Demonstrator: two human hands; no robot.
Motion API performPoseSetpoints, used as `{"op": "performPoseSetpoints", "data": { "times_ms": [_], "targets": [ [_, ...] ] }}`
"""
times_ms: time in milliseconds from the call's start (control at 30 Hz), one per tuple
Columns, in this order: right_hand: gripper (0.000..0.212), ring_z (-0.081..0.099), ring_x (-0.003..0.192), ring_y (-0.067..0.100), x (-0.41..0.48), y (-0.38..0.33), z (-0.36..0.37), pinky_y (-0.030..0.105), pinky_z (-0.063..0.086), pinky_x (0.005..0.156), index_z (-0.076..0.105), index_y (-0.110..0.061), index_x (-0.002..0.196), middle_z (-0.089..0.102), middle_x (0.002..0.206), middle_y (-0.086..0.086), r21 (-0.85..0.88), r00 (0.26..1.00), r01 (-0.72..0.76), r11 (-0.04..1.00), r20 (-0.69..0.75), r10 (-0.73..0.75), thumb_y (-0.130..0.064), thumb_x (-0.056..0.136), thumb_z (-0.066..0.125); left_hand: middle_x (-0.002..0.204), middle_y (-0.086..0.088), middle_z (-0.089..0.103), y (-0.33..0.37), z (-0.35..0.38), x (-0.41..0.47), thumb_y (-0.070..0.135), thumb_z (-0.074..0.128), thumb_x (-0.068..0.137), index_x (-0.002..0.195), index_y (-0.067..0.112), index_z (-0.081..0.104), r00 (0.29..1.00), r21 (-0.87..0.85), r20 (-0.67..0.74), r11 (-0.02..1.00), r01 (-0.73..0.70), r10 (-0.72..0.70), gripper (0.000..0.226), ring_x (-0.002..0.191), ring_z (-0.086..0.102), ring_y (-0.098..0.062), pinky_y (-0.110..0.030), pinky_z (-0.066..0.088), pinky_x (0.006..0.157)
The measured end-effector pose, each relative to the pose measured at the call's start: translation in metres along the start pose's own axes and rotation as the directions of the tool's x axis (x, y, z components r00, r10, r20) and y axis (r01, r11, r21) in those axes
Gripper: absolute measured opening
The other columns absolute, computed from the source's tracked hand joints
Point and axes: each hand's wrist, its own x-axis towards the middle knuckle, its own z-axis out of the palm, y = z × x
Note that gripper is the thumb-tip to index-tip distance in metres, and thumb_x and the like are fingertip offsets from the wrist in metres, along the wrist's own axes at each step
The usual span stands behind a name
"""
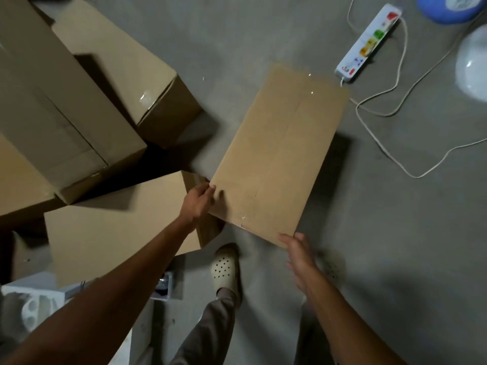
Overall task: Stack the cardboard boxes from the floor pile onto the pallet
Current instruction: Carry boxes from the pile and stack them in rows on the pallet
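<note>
A closed, taped cardboard box hangs tilted above the concrete floor and casts a shadow to its right. My left hand grips its near left corner, thumb on the top face and fingers under the edge. At the near right corner my right hand presses against the box with straight fingers. Several more cardboard boxes are stacked in a pile on the left, the nearest one just under my left forearm. No pallet is in view.
A white power strip and its looping cable lie on the floor beyond the box to the right. A blue object and a white rounded object sit at the far right. My shoe is below the box; white foam packing lies bottom left.
</note>
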Motion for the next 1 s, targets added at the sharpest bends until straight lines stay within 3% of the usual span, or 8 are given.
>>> {"op": "performPoseSetpoints", "data": {
  "times_ms": [200,333,433,600,700,767,867,1000],
  "targets": [
    [0.046,0.062,0.097,0.020,-0.091,-0.090,-0.057,0.030,0.045,0.069,0.052,-0.014,0.127,0.065,0.114,0.007,0.053,0.962,0.248,0.967,-0.134,-0.239,-0.020,0.088,0.075,0.112,-0.014,0.072,0.107,-0.037,-0.077,0.030,0.049,0.106,0.117,0.004,0.071,0.992,-0.230,-0.020,0.965,-0.124,0.123,0.035,0.110,0.065,-0.031,-0.045,0.049,0.098],
    [0.044,0.067,0.097,0.021,-0.167,-0.164,-0.105,0.032,0.047,0.071,0.058,-0.020,0.122,0.071,0.110,0.002,0.125,0.939,0.339,0.932,-0.100,-0.328,-0.034,0.084,0.074,0.106,-0.004,0.075,0.200,-0.054,-0.148,0.037,0.049,0.104,0.111,0.015,0.075,0.988,-0.382,0.011,0.914,-0.140,0.156,0.034,0.105,0.068,-0.016,-0.037,0.052,0.094],
    [0.055,0.072,0.095,0.027,-0.215,-0.198,-0.138,0.044,0.059,0.081,0.067,-0.014,0.115,0.076,0.104,0.007,0.090,0.904,0.424,0.901,-0.098,-0.416,-0.047,0.070,0.070,0.111,-0.002,0.074,0.248,-0.069,-0.190,0.041,0.049,0.103,0.116,0.023,0.074,0.976,-0.393,0.002,0.898,-0.198,0.216,0.034,0.111,0.065,-0.021,-0.039,0.050,0.090],
    [0.037,0.073,0.095,0.027,-0.320,-0.221,-0.189,0.049,0.058,0.089,0.076,-0.020,0.105,0.077,0.101,0.004,0.097,0.825,0.559,0.824,-0.168,-0.540,-0.043,0.076,0.069,0.121,-0.001,0.072,0.316,-0.091,-0.275,0.041,0.045,0.104,0.126,0.025,0.069,0.939,-0.473,-0.002,0.827,-0.304,0.344,0.037,0.114,0.065,-0.020,-0.037,0.049,0.087],
    [0.021,0.073,0.090,0.022,-0.376,-0.227,-0.200,0.041,0.057,0.084,0.076,-0.019,0.106,0.077,0.101,0.005,0.140,0.791,0.612,0.778,-0.124,-0.600,-0.028,0.089,0.069,0.131,-0.004,0.067,0.333,-0.101,-0.318,0.050,0.047,0.101,0.134,0.022,0.064,0.927,-0.525,0.018,0.792,-0.311,0.375,0.047,0.124,0.060,-0.022,-0.046,0.049,0.101],
    [0.019,0.074,0.092,0.021,-0.409,-0.227,-0.206,0.038,0.058,0.082,0.073,-0.020,0.113,0.077,0.104,0.004,0.151,0.781,0.623,0.768,-0.069,-0.620,-0.020,0.095,0.066,0.130,0.002,0.068,0.339,-0.105,-0.344,0.054,0.050,0.099,0.133,0.023,0.064,0.922,-0.567,0.087,0.780,-0.267,0.378,0.048,0.125,0.061,-0.014,-0.050,0.044,0.108],
    [0.027,0.074,0.097,0.018,-0.450,-0.222,-0.213,0.041,0.060,0.088,0.067,-0.031,0.122,0.077,0.109,-0.003,0.093,0.753,0.657,0.748,-0.028,-0.658,-0.023,0.096,0.067,0.102,0.015,0.076,0.340,-0.112,-0.383,0.051,0.036,0.104,0.118,0.028,0.064,0.905,-0.595,0.219,0.785,-0.171,0.364,0.039,0.096,0.072,-0.003,-0.038,0.051,0.088],
    [0.036,0.073,0.100,0.013,-0.497,-0.204,-0.216,0.044,0.058,0.094,0.062,-0.038,0.129,0.075,0.111,-0.010,0.047,0.720,0.694,0.719,-0.081,-0.689,-0.032,0.094,0.069,0.117,-0.013,0.073,0.341,-0.131,-0.407,0.069,0.033,0.097,0.126,0.018,0.068,0.908,-0.617,0.355,0.786,0.047,0.223,0.068,0.108,0.070,-0.029,-0.041,0.055,0.085]
  ]
}}
